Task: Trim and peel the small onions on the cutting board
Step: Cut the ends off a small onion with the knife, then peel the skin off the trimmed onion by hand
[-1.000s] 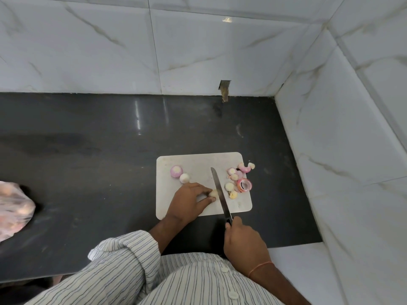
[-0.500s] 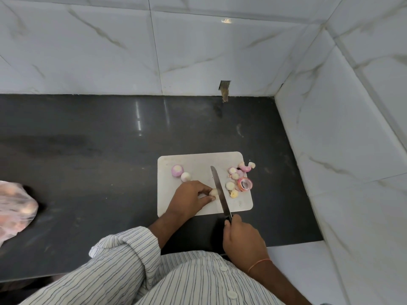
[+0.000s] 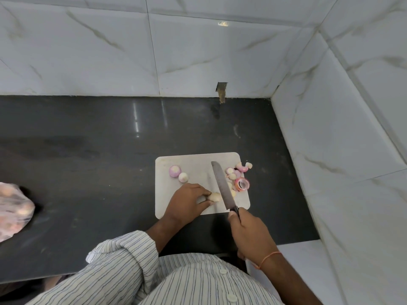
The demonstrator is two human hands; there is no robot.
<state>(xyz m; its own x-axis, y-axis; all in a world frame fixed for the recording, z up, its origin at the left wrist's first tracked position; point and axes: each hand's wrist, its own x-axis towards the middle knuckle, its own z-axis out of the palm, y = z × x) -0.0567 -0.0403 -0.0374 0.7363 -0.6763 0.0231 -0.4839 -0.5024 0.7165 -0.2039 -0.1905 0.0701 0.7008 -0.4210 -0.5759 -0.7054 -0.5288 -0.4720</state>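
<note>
A white cutting board (image 3: 193, 159) lies on the dark counter. My left hand (image 3: 187, 201) pinches a small pale onion (image 3: 215, 197) near the board's front edge. My right hand (image 3: 248, 232) grips the handle of a knife (image 3: 222, 186), whose blade runs along the board just right of that onion. Two peeled onions, one pinkish (image 3: 175, 171) and one white (image 3: 183, 177), sit at the board's left. A pile of trimmed ends and pink peels (image 3: 239, 179) lies on the board's right side, some spilling over its edge.
The dark counter (image 3: 99, 150) ends at white marble tiled walls behind and to the right (image 3: 330, 128). A plastic bag of onions (image 3: 13, 212) lies at the far left. A striped shirt fills the bottom of the view.
The knife blade has stayed beside the held onion, and the right hand has shifted slightly on the handle. The left hand keeps its hold on the onion.
</note>
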